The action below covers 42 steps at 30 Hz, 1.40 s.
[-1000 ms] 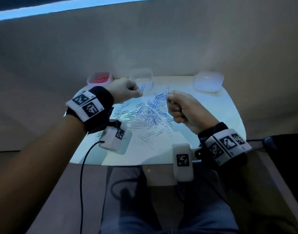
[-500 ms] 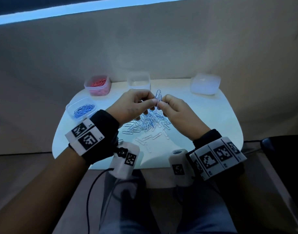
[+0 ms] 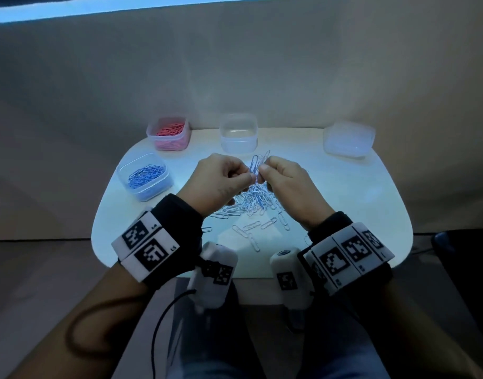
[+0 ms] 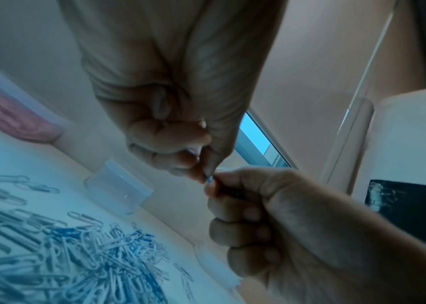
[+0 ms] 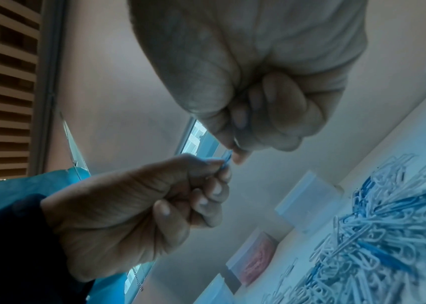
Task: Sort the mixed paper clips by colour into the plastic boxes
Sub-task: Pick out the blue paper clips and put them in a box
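A: Centre of the head view: what do the 2 hands hold?

B: The left hand (image 3: 221,181) and the right hand (image 3: 285,177) each pinch, thumb against forefinger, the small bunch of blue clips (image 3: 258,165) raised above the mixed pile (image 3: 255,202) on the white table (image 3: 358,214). How many clips it holds cannot be told.

A: How will it handle?

B: Probably light, stiff wire, smooth-coated and prone to interlock. Best taken at a rounded end and slid apart, not pulled.

A: Destination?

B: Likely the blue box (image 3: 144,176), left of centre. The red box (image 3: 169,134) and the empty box (image 3: 238,132) stand at the table's far edge, the lidded box (image 3: 348,139) at upper right.
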Each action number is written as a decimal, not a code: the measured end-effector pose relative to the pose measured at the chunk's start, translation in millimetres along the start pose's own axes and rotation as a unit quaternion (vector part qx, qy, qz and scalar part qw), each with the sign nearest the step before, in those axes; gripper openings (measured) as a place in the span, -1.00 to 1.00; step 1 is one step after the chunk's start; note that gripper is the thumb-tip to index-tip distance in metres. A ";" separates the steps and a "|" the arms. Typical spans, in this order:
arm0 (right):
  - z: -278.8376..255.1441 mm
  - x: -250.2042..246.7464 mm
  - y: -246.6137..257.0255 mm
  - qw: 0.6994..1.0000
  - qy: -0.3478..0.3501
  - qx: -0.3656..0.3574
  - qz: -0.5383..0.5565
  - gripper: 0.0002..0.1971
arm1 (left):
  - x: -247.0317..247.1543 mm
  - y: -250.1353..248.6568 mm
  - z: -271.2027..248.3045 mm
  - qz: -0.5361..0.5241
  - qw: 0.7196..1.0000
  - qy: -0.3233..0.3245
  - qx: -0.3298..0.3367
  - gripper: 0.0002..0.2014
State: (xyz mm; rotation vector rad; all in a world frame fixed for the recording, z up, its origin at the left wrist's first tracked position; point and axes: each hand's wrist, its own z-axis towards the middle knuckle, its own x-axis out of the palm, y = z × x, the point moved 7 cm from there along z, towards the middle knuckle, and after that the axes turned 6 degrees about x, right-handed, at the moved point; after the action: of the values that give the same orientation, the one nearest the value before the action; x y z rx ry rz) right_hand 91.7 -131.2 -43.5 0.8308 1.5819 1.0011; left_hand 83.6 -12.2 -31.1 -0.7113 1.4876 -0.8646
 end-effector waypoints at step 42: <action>105.9 -31.2 5.0 0.886 0.113 -0.036 -0.449 -0.79 | 21.1 31.9 73.3 0.228 0.961 0.139 -0.072 -0.85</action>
State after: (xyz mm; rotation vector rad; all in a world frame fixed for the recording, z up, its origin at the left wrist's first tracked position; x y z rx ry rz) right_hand 201.9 -136.8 -38.3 -0.1292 1.8272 0.4654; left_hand 156.0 -21.0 -70.0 -0.3307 1.8850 -0.5183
